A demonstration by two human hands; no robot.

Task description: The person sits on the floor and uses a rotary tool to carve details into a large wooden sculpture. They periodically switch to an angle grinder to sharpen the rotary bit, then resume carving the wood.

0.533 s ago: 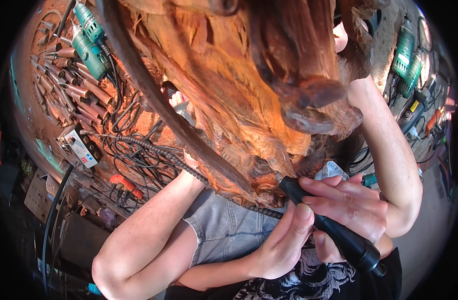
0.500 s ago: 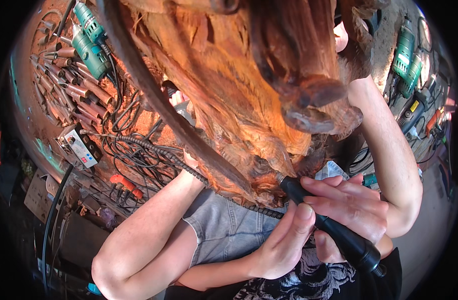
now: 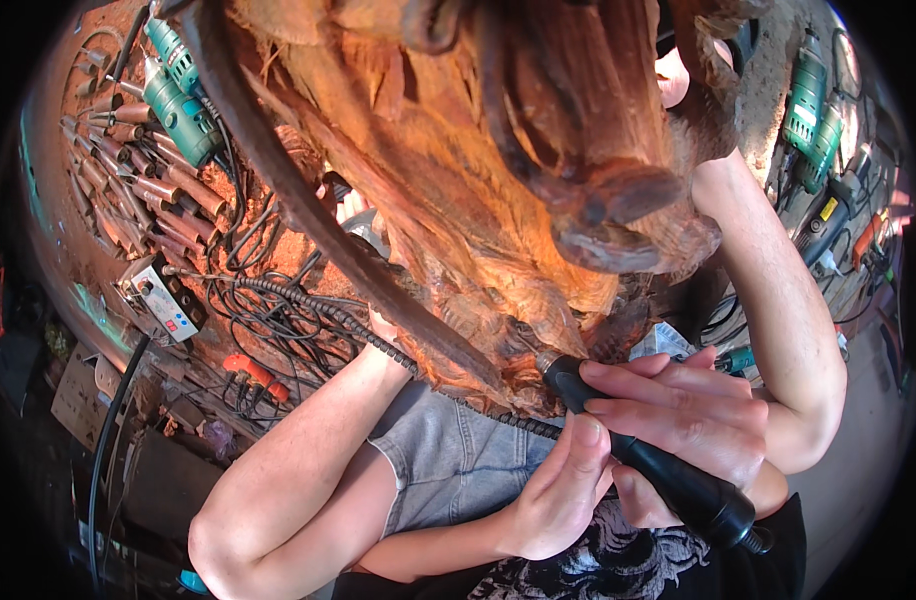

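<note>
A large reddish-brown wood carving [image 3: 448, 190] with deep folds and a long dark curved edge fills the upper middle, standing over my lap. My right hand [image 3: 683, 425] is closed around a black rotary carving handpiece [image 3: 678, 490], fingers along its upper side. Its thin metal bit [image 3: 530, 343] meets or nearly meets the carving's lower part; exact contact is unclear. My left hand [image 3: 563, 490] is closed, with thumb and fingers pressed together at the handpiece's front underside. A spiral-wrapped cord [image 3: 468, 408] runs under the carving and disappears behind my left fingers.
Many carving bits or chisels with wooden handles [image 3: 143, 180] lie at the left among sawdust and tangled cables [image 3: 268, 320]. Green rotary tools [image 3: 183, 115] rest beside them, and more green tools [image 3: 806, 95] at the right. A control box [image 3: 160, 300] stands on the left.
The handpiece and both hands have shifted slightly left, and the bit now sits further left on the carving. The carving appears slightly further left in view. Both hands keep their grip.
</note>
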